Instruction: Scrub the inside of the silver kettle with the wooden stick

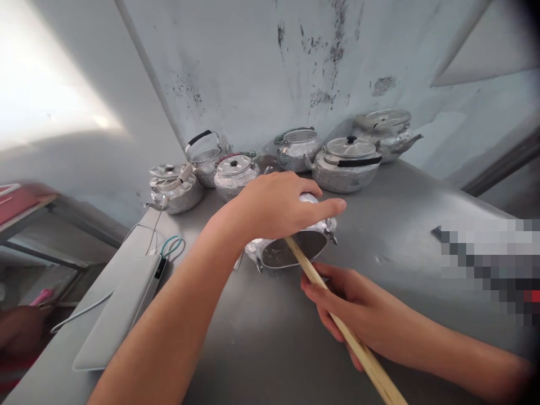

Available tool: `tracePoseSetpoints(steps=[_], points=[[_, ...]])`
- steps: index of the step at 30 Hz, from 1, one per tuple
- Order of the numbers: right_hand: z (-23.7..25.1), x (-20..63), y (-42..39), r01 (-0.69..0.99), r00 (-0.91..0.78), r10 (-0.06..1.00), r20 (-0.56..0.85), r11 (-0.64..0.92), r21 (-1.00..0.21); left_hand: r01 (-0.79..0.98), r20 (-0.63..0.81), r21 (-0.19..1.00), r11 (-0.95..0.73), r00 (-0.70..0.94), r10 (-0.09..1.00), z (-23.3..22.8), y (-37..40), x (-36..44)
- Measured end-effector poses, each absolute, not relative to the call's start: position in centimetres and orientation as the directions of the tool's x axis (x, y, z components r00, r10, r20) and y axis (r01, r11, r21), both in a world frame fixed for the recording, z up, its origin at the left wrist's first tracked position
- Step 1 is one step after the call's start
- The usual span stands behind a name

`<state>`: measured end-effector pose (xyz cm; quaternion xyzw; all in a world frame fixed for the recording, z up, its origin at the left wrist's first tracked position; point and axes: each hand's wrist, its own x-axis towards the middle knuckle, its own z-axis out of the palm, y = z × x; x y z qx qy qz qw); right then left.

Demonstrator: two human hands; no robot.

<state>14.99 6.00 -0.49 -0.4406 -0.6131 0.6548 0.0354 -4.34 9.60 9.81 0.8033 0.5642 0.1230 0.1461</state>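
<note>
A dented silver kettle (pixel 255 248) lies tipped on its side on the grey metal table, its round mouth facing me. My left hand (pixel 274 205) rests over the top of it, fingers and thumb spread around its body. In my right hand (pixel 350 301) is a pale wooden stick (pixel 371 365), gripped partway along. The stick's far end reaches into the kettle's mouth, and its tip is hidden inside. Part of the kettle's body is covered by my left hand.
Along the wall stand several silver kettles, including a lidded one (pixel 348 169) with a black handle. A white power bank-like box (pixel 118 315) with cables lies on the table's (pixel 248 349) left. Another person's hand (pixel 21 329) shows at the far left, near a red-topped stand (pixel 25 202).
</note>
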Motion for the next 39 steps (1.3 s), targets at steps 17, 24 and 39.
tracePoseSetpoints(steps=[17,24,39], points=[[-0.8,15.8,6.0,0.373,-0.613,0.593,-0.521,-0.364,-0.853,0.882,-0.001,0.358,-0.306,0.328,0.945,9.8,9.6,-4.3],[-0.8,16.0,6.2,0.383,-0.615,0.576,-0.538,-0.378,-0.843,0.878,0.033,0.36,-0.316,0.327,0.945,9.5,9.6,-4.5],[0.0,15.1,5.0,0.398,-0.588,0.597,-0.546,-0.374,-0.838,0.869,0.048,0.376,-0.322,0.329,0.943,9.5,9.2,-4.6]])
